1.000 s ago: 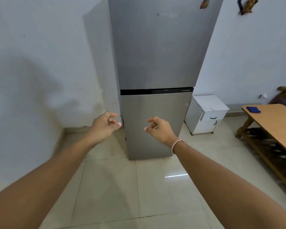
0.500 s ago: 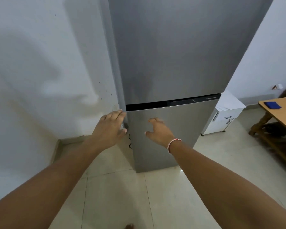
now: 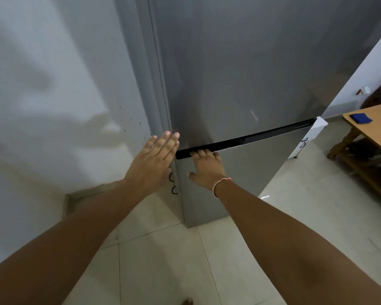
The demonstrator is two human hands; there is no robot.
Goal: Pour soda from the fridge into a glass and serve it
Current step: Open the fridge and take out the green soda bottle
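Observation:
A tall grey two-door fridge [image 3: 246, 69] fills the middle of the view, both doors closed. A black recessed handle strip [image 3: 251, 138] runs between the upper and lower door. My right hand [image 3: 208, 169] has its fingers hooked into the left end of that strip, on top of the lower door [image 3: 240, 172]. My left hand [image 3: 155, 160] lies flat with fingers spread against the fridge's left front edge, holding nothing. No soda or glass is visible.
A white wall [image 3: 53, 95] stands close on the left. A wooden table [image 3: 374, 126] with a blue cloth [image 3: 360, 118] is at the right, and a small white cabinet [image 3: 307, 137] sits behind the fridge's right side. Pale floor tiles [image 3: 163, 260] lie below.
I have come closer to the fridge. My right hand moved up and hooked its fingers into the handle strip; my left hand opened flat and reached the fridge's left edge.

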